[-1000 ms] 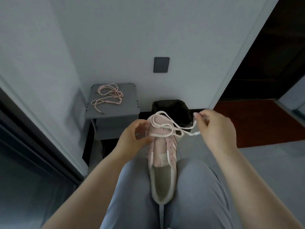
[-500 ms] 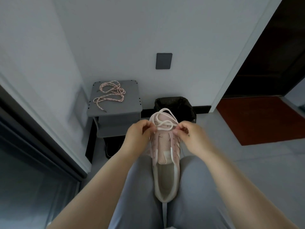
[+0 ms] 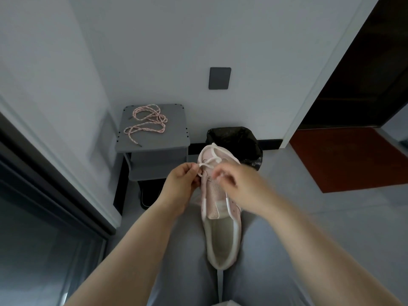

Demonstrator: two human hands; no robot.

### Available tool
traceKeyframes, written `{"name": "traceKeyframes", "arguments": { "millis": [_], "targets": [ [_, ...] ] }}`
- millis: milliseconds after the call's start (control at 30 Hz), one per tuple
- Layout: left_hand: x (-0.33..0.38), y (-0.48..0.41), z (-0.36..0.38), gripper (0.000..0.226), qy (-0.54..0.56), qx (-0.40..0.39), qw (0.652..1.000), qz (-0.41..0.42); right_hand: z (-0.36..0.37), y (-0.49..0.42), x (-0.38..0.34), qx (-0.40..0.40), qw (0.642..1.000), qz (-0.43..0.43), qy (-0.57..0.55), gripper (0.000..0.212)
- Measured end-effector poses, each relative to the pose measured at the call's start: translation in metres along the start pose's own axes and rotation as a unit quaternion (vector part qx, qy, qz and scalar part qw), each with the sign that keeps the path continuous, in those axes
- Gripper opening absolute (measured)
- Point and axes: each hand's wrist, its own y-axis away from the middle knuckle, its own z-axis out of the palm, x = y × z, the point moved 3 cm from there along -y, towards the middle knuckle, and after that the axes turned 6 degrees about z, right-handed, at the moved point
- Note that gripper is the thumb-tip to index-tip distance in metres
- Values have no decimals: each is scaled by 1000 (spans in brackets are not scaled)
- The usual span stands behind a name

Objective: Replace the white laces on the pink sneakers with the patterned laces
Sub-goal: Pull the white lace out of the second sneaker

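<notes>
Head view puts both of your hands close together over the front half of the pink sneaker (image 3: 218,208). Just beyond your fingertips the shoe's toe overlaps a black-lined bin (image 3: 236,138) that stands against the wall. Beyond and to the left of your left hand (image 3: 181,184) a grey stool (image 3: 167,140) fills the corner, with a wall and a dark glass panel (image 3: 44,239) closing in that side. To the right of your right hand (image 3: 240,184) bare grey floor runs out to a red mat (image 3: 348,157) at a dark doorway.

Your left hand is curled, thumb and forefinger pinching the white lace (image 3: 209,161) beside the lowest eyelets. Your right hand is motion-blurred, fingers bent over the tongue just beside the lace, and you cannot tell whether it grips the lace. Both forearms reach forward from the lower corners.

The sneaker lies lengthwise in the groove between your thighs, in grey trousers, heel opening toward you and toe pointing away. The lace loops loosely over the toe end, and the upper eyelets nearer you are bare. The patterned laces (image 3: 146,122) lie in a loose tangle on the stool top, well apart from your left hand. A dark wall plate (image 3: 219,78) sits on the wall above your hands.
</notes>
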Motion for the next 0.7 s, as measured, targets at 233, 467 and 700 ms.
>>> {"name": "traceKeyframes", "arguments": {
  "millis": [233, 467, 700],
  "targets": [
    [-9, 11, -6, 16, -24, 42, 999, 14, 25, 0, 6, 113, 989, 77, -55, 4],
    [-5, 16, -2, 11, -143, 119, 981, 62, 30, -3, 8, 151, 983, 71, -77, 10],
    [10, 11, -11, 14, -181, 155, 963, 123, 36, -6, 12, 144, 980, 73, -115, 18]
  ]
}}
